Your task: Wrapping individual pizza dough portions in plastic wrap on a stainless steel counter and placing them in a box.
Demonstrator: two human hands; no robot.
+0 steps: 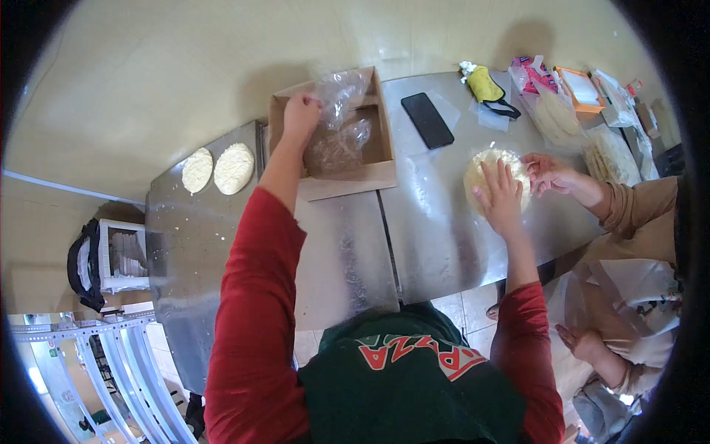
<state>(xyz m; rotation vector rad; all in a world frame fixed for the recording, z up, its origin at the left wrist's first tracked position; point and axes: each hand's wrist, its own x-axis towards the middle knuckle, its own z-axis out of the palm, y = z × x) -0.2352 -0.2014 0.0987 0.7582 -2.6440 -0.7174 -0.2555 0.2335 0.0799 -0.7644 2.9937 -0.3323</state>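
Observation:
My left hand point(303, 115) pinches the edge of a clear plastic bag point(341, 97) over an open cardboard box point(349, 186). More crumpled clear plastic point(341, 149) lies inside the box. On the right, my right hand point(502, 197) rests, fingers spread, on a round of pale dough or pizza base with a crumbly white topping point(481, 166); whether it presses or grips is not clear. A co-worker's hand point(546, 173) is at the right edge of that round. Two similar topped rounds point(234, 168), point(197, 170) lie side by side at the table's left end.
A black phone point(427, 121) lies on the metal table point(444, 250), right of the box. Behind it are a yellow pouch point(487, 86), bagged flat breads point(610, 155) and an orange box point(579, 89). A co-worker stands close at the right. White shelving point(111, 366) stands lower left.

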